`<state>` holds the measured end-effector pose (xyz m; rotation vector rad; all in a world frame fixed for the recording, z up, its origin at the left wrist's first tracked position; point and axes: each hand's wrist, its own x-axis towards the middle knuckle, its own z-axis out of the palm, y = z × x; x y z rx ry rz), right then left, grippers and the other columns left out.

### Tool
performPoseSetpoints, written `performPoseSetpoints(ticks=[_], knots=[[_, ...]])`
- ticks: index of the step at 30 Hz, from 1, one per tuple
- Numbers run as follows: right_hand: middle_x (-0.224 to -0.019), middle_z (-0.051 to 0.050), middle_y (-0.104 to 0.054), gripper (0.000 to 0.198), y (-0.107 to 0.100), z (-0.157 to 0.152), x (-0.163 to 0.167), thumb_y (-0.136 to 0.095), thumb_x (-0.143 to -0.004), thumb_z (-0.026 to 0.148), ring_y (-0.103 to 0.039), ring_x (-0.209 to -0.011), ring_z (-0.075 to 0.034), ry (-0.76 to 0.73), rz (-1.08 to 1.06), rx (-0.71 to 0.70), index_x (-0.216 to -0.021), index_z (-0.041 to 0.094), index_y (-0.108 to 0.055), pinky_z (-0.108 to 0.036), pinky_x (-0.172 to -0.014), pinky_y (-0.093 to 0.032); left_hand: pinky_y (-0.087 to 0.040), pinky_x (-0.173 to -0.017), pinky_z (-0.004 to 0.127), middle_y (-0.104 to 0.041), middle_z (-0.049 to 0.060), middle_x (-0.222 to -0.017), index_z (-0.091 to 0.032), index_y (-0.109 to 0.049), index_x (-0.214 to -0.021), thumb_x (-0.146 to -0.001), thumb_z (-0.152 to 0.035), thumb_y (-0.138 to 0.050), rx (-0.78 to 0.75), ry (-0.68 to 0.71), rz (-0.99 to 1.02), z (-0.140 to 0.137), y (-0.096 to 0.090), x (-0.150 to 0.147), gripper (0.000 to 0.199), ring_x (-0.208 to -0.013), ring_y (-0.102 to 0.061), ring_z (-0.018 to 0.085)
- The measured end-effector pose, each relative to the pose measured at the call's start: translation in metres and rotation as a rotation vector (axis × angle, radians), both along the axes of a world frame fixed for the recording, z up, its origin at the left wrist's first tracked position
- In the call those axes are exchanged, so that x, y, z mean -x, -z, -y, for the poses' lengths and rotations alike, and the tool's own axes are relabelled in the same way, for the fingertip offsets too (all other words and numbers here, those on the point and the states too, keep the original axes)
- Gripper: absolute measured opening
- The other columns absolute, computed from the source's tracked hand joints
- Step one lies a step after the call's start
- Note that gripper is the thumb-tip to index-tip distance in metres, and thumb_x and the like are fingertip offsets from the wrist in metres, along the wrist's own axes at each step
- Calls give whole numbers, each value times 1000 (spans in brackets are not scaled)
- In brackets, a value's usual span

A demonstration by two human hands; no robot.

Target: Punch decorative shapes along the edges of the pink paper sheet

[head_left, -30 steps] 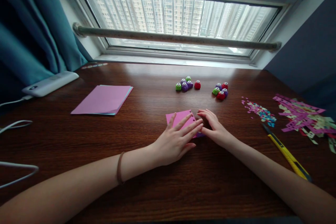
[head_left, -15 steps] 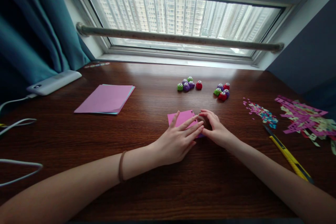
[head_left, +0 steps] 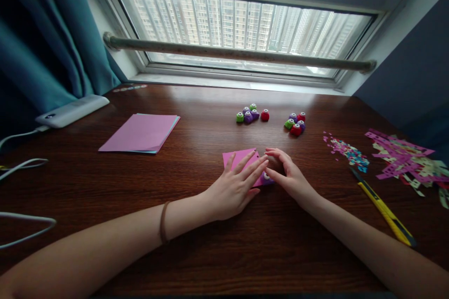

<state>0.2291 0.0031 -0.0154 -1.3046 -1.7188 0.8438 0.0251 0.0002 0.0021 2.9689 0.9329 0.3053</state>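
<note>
Under my left hand (head_left: 240, 187) lies a small piece of pink paper (head_left: 229, 158), partly covered by the palm and spread fingers. That hand lies open across it, its fingertips close to my right hand (head_left: 293, 175). A small purple craft punch (head_left: 267, 178) with a white top sits at the paper's lower right edge, partly behind my left fingers. My right hand curves around the paper's right side, thumb and fingers apart with a gap between them; nothing shows in its grasp. Small dark notches mark the paper's upper right edge.
Green, purple and red craft punches stand in two groups, left (head_left: 248, 116) and right (head_left: 296, 124). Pink paper sheets (head_left: 140, 133) lie left. On the right are confetti (head_left: 349, 152), a yellow utility knife (head_left: 386, 212) and punched paper strips (head_left: 403, 159). White cables (head_left: 28, 215) lie far left.
My left fingers have spread and shifted slightly left, showing more of the purple punch's white top. My right thumb has drawn a little apart from it. The view has shifted slightly.
</note>
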Motion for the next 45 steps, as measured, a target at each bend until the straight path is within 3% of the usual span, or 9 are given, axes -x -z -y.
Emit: performPoseSetpoints(ticks=[3,7,11,15,20,25,28,36,45], knots=[[-125,-7,-49,39,-8,-1,-6,-62,-77,41,-42,-121,-21,-37,-19,32,-109,21,-52,-38,-104,-32,-11,-109,53,-10,10,-150,-8,-10,-142,-93,-31,-36,5,-91,15,-1,3,1,60,-138,-2,25],[-112,-5,-55,39,-24,-3,-13,-75,-65,35,-48,-110,-21,-273,235,-5,-99,21,-61,-35,-97,-38,-12,-107,58,-18,16,-147,-7,-23,-140,-92,-37,-37,56,-167,-4,-2,6,1,57,-137,-9,31],[-94,-3,-61,21,-32,-4,-17,-68,-71,22,-54,-91,-17,-329,337,-1,-93,20,-64,-30,-82,-44,-17,-106,57,-27,16,-145,-10,-33,-136,-94,-38,-31,102,-146,-30,-4,6,1,51,-135,-19,30],[-86,-3,-63,16,-32,-11,-27,-65,-73,23,-58,-78,-15,-276,257,142,-88,16,-65,-27,-71,-47,-20,-107,53,-27,16,-145,-9,-31,-137,-94,-37,-29,98,-138,-29,-5,6,2,51,-136,-16,29],[-90,-6,-66,33,-40,-24,-44,-72,-65,31,-62,-84,-20,-120,75,336,-92,14,-65,-32,-78,-50,-20,-107,53,-25,15,-146,-10,-31,-137,-94,-38,-29,115,-138,-27,-5,7,2,52,-135,-18,30],[-96,-8,-67,38,-55,-31,-53,-75,-60,33,-63,-91,-23,23,-46,431,-93,15,-66,-34,-84,-49,-21,-107,53,-24,15,-146,-11,-30,-138,-93,-39,-32,127,-137,1,-5,7,2,53,-135,-19,30],[-95,-8,-67,38,-51,-35,-59,-75,-62,35,-63,-91,-25,122,-6,360,-93,14,-67,-35,-84,-49,-21,-107,53,-27,14,-145,-12,-30,-138,-92,-38,-35,141,-135,13,-5,6,3,53,-135,-20,29],[-92,-8,-68,37,-7,-53,-79,-71,-66,37,-64,-83,-23,275,211,83,-97,16,-67,-36,-81,-50,-20,-105,58,-27,16,-145,-10,-34,-135,-91,-34,-39,130,-141,17,-4,4,4,50,-135,-16,32],[-77,-6,-66,42,1,-60,-84,-68,-66,42,-59,-65,-19,449,334,-47,-97,14,-68,-32,-67,-46,-21,-107,53,-29,16,-143,-9,-36,-134,-91,-35,-38,129,-124,40,-4,5,6,50,-134,-22,29]])
